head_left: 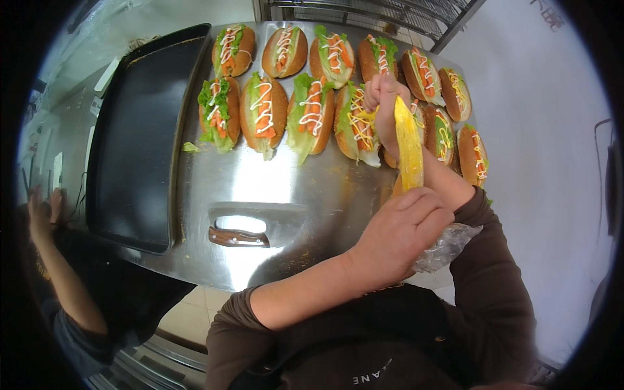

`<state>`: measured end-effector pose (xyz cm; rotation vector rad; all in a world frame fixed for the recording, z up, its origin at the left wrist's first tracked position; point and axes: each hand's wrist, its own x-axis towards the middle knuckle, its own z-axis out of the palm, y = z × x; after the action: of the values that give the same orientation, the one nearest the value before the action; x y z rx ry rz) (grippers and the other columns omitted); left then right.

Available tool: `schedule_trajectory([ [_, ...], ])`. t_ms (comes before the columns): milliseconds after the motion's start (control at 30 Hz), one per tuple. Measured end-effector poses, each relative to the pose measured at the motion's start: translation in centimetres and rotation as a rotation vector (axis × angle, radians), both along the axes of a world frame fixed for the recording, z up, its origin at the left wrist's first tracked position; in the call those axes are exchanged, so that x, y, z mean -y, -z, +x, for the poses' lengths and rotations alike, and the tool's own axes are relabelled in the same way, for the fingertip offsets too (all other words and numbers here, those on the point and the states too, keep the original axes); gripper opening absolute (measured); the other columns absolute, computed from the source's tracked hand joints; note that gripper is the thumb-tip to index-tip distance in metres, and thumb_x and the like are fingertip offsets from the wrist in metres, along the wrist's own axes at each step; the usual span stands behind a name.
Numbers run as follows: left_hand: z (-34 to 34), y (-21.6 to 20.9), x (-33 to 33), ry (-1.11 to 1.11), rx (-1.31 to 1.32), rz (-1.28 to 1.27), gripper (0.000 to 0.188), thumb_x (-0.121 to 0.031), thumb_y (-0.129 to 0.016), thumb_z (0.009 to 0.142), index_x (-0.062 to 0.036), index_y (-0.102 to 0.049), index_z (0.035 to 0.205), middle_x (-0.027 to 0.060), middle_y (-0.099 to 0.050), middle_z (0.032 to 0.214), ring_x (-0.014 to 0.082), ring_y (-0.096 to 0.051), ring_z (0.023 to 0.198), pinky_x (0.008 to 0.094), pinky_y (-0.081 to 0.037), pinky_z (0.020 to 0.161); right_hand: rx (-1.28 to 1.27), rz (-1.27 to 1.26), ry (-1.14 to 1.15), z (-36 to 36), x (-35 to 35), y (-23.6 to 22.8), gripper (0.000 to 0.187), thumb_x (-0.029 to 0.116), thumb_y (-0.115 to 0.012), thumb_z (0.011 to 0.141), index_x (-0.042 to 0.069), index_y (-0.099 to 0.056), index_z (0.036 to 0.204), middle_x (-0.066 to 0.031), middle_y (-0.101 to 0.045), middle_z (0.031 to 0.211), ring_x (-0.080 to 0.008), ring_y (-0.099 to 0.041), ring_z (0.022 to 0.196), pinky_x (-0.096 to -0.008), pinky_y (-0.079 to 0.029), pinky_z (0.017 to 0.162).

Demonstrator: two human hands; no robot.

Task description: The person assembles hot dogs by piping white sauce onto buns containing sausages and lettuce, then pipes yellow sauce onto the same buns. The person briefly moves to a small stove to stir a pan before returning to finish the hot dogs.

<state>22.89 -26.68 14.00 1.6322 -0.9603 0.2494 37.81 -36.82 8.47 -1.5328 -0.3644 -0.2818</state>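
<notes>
My left hand (pixel 403 237) is closed around the lower part of a clear plastic piping bag of yellow sauce (pixel 409 146), whose crumpled end sticks out beneath it. Farther up, my right hand (pixel 388 107) grips the bag's upper end, fingers curled. Just left of that hand lies a hot dog (pixel 356 133) with lettuce, orange-red filling and yellow zigzag sauce. The bag's tip is mostly hidden by my right fingers. Several filled buns stand around it in rows; some have white sauce, such as one hot dog (pixel 263 110), others yellow, like the bun at far right (pixel 456 94).
A steel table (pixel 325 188) carries everything. On the left sits a large black baking tray (pixel 133 143). Near the front lies a tool with a riveted wooden handle (pixel 238 237). A co-worker's arm (pixel 68 279) shows at left. Behind the table stands a wire rack (pixel 390 13).
</notes>
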Motion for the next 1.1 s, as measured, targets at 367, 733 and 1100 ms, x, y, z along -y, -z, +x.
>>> schedule_trajectory([
  [367,3.9,-7.2,-3.5,-0.273,0.215,-0.276,0.043,0.003,-0.063,0.057,-0.0037,-0.054,0.098,0.0118,-0.053,0.092,0.0347,-0.050,0.093,0.0501,-0.035,0.090,-0.029,-0.218,0.062,-2.0,-2.6,-3.9,0.038,0.037,-0.048,0.098,0.009,-0.041,0.074,-0.0016,-0.041,0.067,-0.0107,-0.037,0.061,-0.0274,-0.034,0.059],
  [733,6.0,-10.8,-10.4,-0.655,0.201,-0.350,0.006,-0.006,-0.059,0.076,-0.0022,-0.061,0.081,0.0163,-0.059,0.084,0.0381,-0.052,0.088,0.0463,-0.042,0.079,0.098,-0.538,-0.063,-7.4,-8.6,-10.5,0.023,0.023,-0.059,0.092,0.002,-0.057,0.100,-0.0072,-0.059,0.094,-0.0144,-0.054,0.086,-0.0307,-0.045,0.077],
  [1100,3.1,-10.8,-17.5,-0.736,0.329,0.120,0.022,-0.014,-0.066,0.070,-0.0051,-0.064,0.089,0.0125,-0.061,0.092,0.0344,-0.053,0.101,0.0542,-0.029,0.103,0.215,-0.557,0.102,-8.8,-14.6,-12.0,0.027,0.015,-0.062,0.088,-0.002,-0.058,0.109,-0.0113,-0.063,0.108,-0.0207,-0.057,0.101,-0.0364,-0.043,0.094],
])
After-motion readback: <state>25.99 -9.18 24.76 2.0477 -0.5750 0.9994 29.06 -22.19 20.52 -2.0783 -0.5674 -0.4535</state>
